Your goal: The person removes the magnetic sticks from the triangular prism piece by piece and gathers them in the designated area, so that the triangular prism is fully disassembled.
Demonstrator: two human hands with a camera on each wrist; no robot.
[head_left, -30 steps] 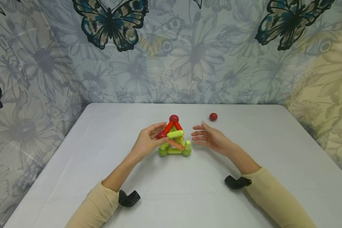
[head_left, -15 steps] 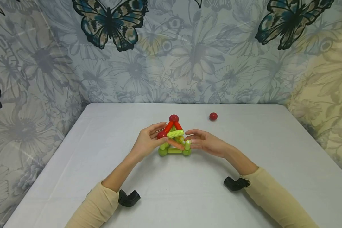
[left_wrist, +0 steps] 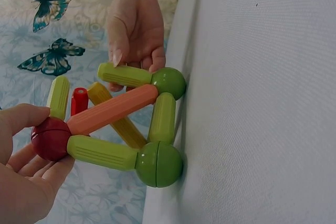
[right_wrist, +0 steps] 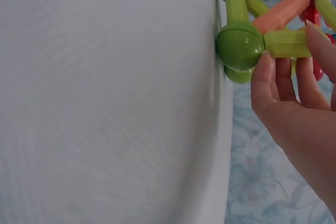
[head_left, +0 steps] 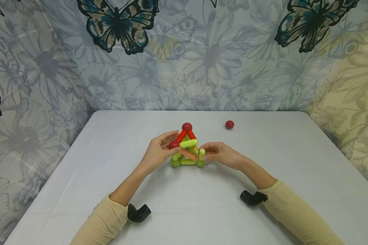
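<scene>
On the white table stands a magnetic rod-and-ball model, with green balls at its base and red balls higher up. My left hand holds the red ball at the model's left side between thumb and fingers. From that ball an orange rod slants down to the front right green ball. A yellow-green rod rises from this same green ball, its top end free. My right hand pinches that rod, thumb on one side and fingertips on the other. Another red ball tops the model.
A loose red ball lies behind the right hand, toward the far edge of the white table. A butterfly-patterned wall covering hangs beyond that edge. Black wrist mounts sit at both sleeves.
My right hand has moved left from beside the model, and its fingers have closed on the upright yellow-green rod. The left hand and the model have stayed in place.
</scene>
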